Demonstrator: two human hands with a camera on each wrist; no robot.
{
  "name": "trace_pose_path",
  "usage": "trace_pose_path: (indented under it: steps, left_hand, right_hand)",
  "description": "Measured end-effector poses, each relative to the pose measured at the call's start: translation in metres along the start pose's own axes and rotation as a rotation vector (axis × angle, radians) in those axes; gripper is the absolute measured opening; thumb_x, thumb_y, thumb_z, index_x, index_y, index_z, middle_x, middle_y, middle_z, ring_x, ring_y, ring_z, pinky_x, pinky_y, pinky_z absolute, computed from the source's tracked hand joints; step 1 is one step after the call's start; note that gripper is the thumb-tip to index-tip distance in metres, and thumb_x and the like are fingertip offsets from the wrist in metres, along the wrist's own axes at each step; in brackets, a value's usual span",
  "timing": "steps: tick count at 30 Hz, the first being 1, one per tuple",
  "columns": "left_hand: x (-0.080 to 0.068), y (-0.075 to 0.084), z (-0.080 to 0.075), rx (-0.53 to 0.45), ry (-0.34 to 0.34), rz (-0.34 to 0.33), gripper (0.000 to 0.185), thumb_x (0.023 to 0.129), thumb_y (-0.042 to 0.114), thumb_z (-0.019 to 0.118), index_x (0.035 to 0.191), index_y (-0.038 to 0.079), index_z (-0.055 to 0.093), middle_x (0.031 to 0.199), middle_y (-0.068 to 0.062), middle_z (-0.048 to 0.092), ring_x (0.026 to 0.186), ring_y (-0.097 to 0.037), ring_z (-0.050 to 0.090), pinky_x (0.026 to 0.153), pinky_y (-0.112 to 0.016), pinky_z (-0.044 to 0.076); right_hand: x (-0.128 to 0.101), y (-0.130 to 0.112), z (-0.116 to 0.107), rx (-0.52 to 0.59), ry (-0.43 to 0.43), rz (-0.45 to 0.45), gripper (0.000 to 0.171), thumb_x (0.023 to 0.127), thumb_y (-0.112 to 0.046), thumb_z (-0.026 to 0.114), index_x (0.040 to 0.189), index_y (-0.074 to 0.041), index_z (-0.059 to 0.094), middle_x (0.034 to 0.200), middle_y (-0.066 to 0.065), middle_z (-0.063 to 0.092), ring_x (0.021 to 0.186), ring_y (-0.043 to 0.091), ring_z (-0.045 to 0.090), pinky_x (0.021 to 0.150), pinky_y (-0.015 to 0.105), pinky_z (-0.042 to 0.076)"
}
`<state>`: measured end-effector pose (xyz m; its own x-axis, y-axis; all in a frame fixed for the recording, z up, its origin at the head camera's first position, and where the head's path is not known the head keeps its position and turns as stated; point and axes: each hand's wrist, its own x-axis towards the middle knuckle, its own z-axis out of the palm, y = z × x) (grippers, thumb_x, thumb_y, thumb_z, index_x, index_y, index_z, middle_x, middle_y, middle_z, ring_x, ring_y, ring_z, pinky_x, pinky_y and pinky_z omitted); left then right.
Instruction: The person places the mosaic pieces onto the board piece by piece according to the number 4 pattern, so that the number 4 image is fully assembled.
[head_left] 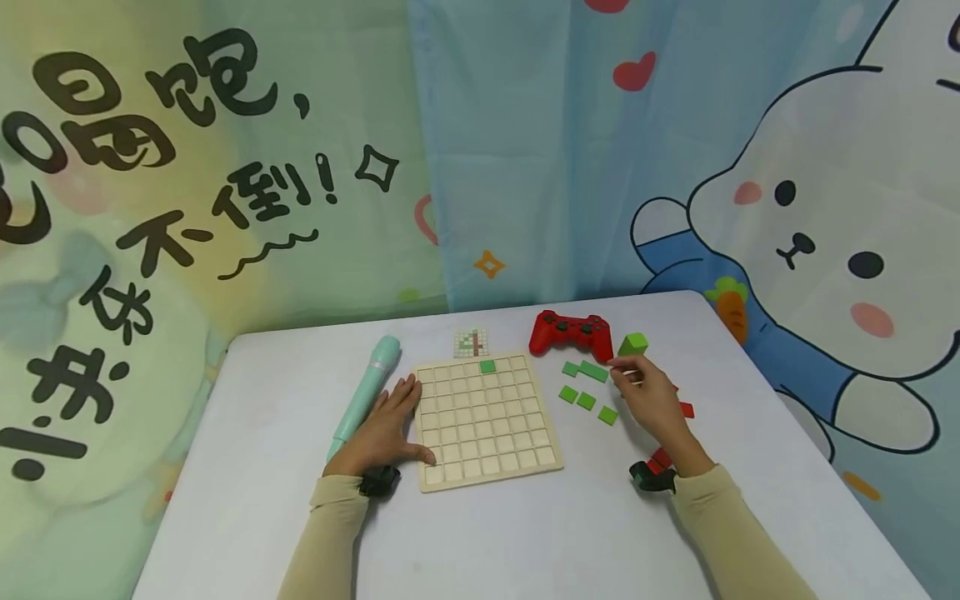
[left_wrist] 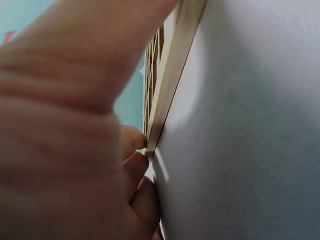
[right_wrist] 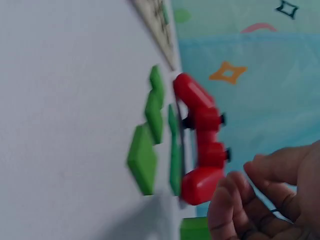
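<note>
Head view: on the curtain (head_left: 495,167) beyond the hands, big dark Chinese characters run past the left hand's side; "不倒!" reads clearly among them. The left hand (head_left: 385,429) lies spread on the left edge of the board (head_left: 487,425), thumb over its near corner, with a teal tube (head_left: 367,387) just beside it on the outer side. The right hand (head_left: 647,392) is well apart from the left, fingers loosely bent. The loose green tiles (head_left: 587,401) lie between the hands, nearer the right; one green tile (head_left: 487,367) sits in the board's far row. Beyond the right fingers is a red controller (head_left: 558,329); any marking is too small to read

Left wrist view: fingers touch the board's side

Right wrist view, blurred: thumb and fingertips stand slightly apart, nothing visible between them, near the controller and tiles
</note>
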<state>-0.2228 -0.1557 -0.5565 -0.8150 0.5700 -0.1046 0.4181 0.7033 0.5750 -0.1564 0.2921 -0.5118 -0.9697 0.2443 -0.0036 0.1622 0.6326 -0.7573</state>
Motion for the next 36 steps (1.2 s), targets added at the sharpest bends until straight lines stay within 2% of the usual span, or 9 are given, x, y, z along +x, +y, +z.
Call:
trace_pose_path:
  steps: [5,8,11,17,27,36]
  left_hand:
    - [0.003,-0.001,0.0,0.0,-0.003,0.012,0.137,0.071,0.054,0.096,0.17,-0.001,0.018,0.18,-0.021,0.009,0.168,-0.042,0.01,0.137,-0.063,0.011]
    - [0.005,0.0,0.001,0.006,-0.008,0.017,0.138,0.071,0.055,0.095,0.17,0.001,0.017,0.181,-0.019,0.009,0.168,-0.041,0.01,0.137,-0.062,0.011]
    - [0.006,0.0,0.0,0.012,-0.007,0.015,0.138,0.071,0.055,0.096,0.17,0.001,0.017,0.181,-0.018,0.009,0.168,-0.04,0.01,0.137,-0.061,0.011]
    - [0.002,0.0,-0.003,0.016,0.009,-0.009,0.136,0.071,0.052,0.097,0.17,0.002,0.019,0.181,-0.017,0.01,0.169,-0.038,0.009,0.138,-0.059,0.01]
    - [0.0,0.0,-0.003,0.02,0.019,-0.002,0.136,0.07,0.053,0.096,0.17,0.001,0.018,0.181,-0.017,0.01,0.169,-0.039,0.01,0.138,-0.06,0.011]
    - [-0.001,-0.001,-0.002,0.043,0.018,-0.003,0.136,0.07,0.053,0.096,0.169,0.0,0.02,0.18,-0.019,0.012,0.168,-0.04,0.012,0.137,-0.06,0.014]
  right_hand:
    - [0.022,0.012,0.013,-0.049,-0.037,0.065,0.039,0.109,-0.024,0.058,0.144,-0.008,0.061,0.143,0.02,0.062,0.119,0.035,0.062,0.082,0.027,0.053]
    - [0.027,0.017,0.018,-0.073,-0.058,0.114,0.042,0.108,-0.026,0.061,0.146,-0.008,0.061,0.144,0.019,0.061,0.118,0.034,0.061,0.085,0.03,0.053]
    - [0.029,0.019,0.02,-0.092,-0.065,0.126,0.044,0.106,-0.027,0.064,0.146,-0.008,0.061,0.141,0.019,0.061,0.114,0.032,0.06,0.083,0.031,0.053]
    - [0.033,0.019,0.027,-0.151,-0.074,0.067,0.044,0.104,-0.023,0.069,0.143,-0.005,0.062,0.129,0.021,0.057,0.105,0.031,0.058,0.076,0.028,0.049]
    - [0.035,0.021,0.029,-0.183,-0.034,0.0,0.037,0.103,-0.017,0.068,0.134,0.001,0.064,0.122,0.023,0.058,0.103,0.03,0.059,0.077,0.028,0.048]
    - [0.031,0.009,0.025,-0.165,-0.084,0.032,0.037,0.103,-0.02,0.068,0.135,-0.001,0.064,0.126,0.022,0.056,0.104,0.03,0.057,0.076,0.028,0.049]
